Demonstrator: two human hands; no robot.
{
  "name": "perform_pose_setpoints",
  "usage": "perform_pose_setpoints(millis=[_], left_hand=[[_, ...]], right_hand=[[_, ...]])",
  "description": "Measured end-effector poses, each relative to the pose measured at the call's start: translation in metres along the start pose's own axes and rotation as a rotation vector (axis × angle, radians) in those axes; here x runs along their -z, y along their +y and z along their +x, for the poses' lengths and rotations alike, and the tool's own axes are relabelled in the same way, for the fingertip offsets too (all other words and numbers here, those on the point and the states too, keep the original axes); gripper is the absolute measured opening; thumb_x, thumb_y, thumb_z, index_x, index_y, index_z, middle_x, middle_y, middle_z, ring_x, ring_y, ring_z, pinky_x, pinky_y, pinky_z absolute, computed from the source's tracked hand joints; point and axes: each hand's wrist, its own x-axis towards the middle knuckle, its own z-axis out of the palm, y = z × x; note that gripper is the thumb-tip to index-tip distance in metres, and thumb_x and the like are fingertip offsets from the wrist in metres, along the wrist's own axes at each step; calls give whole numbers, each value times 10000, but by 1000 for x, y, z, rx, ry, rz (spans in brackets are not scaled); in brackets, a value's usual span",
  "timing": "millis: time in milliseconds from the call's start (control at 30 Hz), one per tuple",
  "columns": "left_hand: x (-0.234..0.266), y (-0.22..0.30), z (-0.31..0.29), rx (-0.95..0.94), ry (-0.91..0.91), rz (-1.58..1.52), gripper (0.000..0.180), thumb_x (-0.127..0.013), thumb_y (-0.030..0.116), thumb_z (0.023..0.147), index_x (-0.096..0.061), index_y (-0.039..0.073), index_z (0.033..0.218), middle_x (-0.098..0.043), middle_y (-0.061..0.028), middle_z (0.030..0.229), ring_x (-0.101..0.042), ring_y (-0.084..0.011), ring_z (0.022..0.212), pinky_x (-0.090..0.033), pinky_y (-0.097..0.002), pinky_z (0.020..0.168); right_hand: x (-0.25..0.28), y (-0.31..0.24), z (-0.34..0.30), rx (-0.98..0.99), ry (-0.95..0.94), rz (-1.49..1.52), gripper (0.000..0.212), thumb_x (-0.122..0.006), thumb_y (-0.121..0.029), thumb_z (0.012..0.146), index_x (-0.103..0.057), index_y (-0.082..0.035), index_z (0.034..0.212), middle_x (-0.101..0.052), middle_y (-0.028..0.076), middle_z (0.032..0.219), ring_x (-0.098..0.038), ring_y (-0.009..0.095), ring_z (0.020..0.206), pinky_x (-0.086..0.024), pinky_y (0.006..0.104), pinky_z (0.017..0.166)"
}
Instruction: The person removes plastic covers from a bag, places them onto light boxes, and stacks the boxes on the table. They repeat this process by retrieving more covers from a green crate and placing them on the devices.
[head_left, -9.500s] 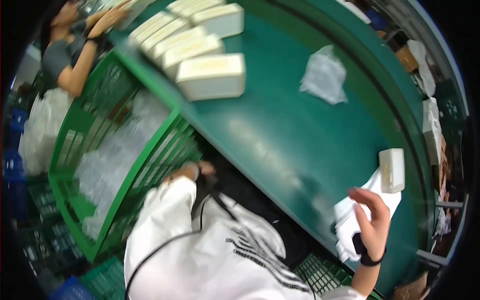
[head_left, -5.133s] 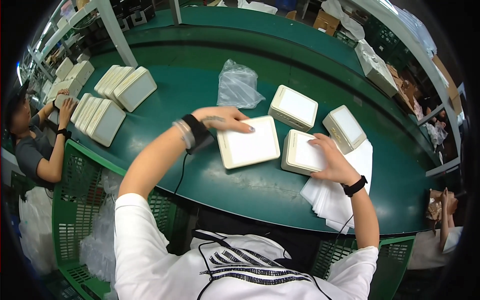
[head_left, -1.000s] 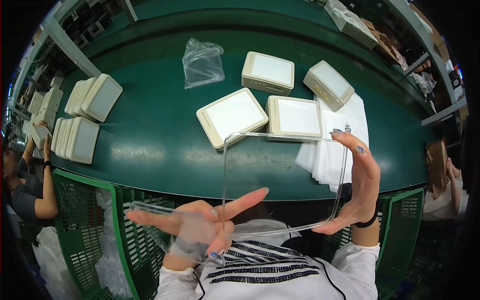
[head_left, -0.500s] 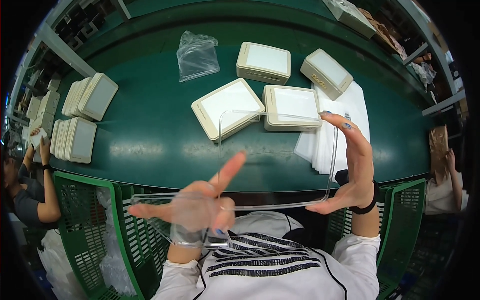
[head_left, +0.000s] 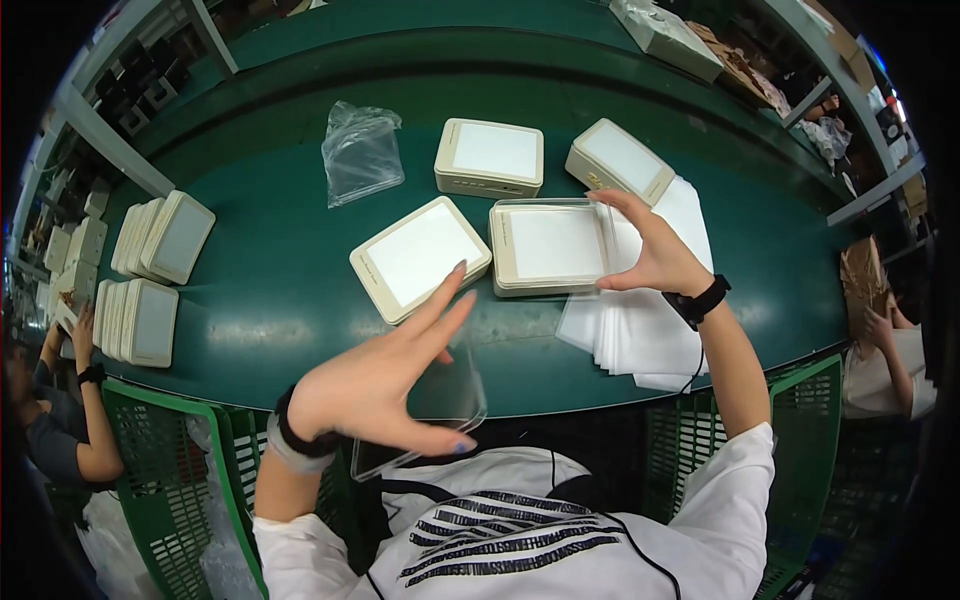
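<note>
Right hand (head_left: pixel 655 245): has its thumb and fingers around the end of a clear cover (head_left: pixel 555 240).
Clear cover: sits over the top of a cream box (head_left: pixel 530 289); how far down it goes is hard to see.
Left hand (head_left: pixel 365 395): holds a second see-through cover (head_left: pixel 452 385) near the table's front edge, thumb and two fingers spread wide; its other fingers are hidden.
Near box (head_left: pixel 420 258): turned a bit, just left of the covered one.
Back boxes: one (head_left: pixel 490 160) behind, one (head_left: pixel 622 160) slanted to the right.
White sheets (head_left: pixel 640 345): fanned out below the right wrist.
Plastic bag (head_left: pixel 362 155): on the green table (head_left: pixel 290 290), toward the back.
</note>
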Motion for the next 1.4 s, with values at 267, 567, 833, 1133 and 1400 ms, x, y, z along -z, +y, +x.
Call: perform_pose_setpoints(millis=[267, 567, 833, 1133, 1400], left_hand=[[25, -1, 76, 322, -336, 284, 1293, -595, 763, 703, -93, -165, 1451, 10, -395, 1512, -587, -415, 1091, -459, -339, 965], [30, -10, 103, 407, -386, 410, 1281, -590, 773, 705, -131, -170, 1441, -13, -392, 1514, -613, -402, 1029, -480, -329, 906], [24, 15, 62, 334, -197, 393, 1233, -724, 666, 669, -172, -85, 1476, -151, -344, 1514, -610, -418, 1062, -499, -385, 912], [-46, -33, -1, 151, -244, -1319, 1494, -613, 919, 496, -50, -10, 1522, 12, -320, 1548, -627, -377, 1011, -518, -403, 839], [-82, -63, -52, 256, -64, -1390, 1474, -605, 919, 493, -149, -55, 1501, 20, -279, 1568, -625, -383, 1020, -514, -390, 844]], right_hand=[[1, 6, 11, 9, -81, -38, 997, -879, -278, 563, -380, -71, 1401, -439, 125, 1430, -412, 302, 1337, -307, 392, 1145], [1, 13, 15, -10, -114, -9, 1028, -882, -292, 565, -347, -73, 1415, -444, 131, 1424, -416, 306, 1336, -319, 388, 1136], [11, 26, -12, -105, 65, 587, 1085, -907, -308, 535, -313, -97, 1418, -445, 160, 1414, -411, 292, 1341, -246, 397, 1164], [-11, -31, -49, 126, -216, 376, 1152, -939, -345, 544, -261, -88, 1438, -424, 201, 1430, -377, 316, 1365, -266, 412, 1147], [-31, -49, -2, 29, -267, 331, 695, -814, -295, 748, -506, -68, 1328, -588, 154, 1269, -556, 274, 1190, -432, 353, 1008]])
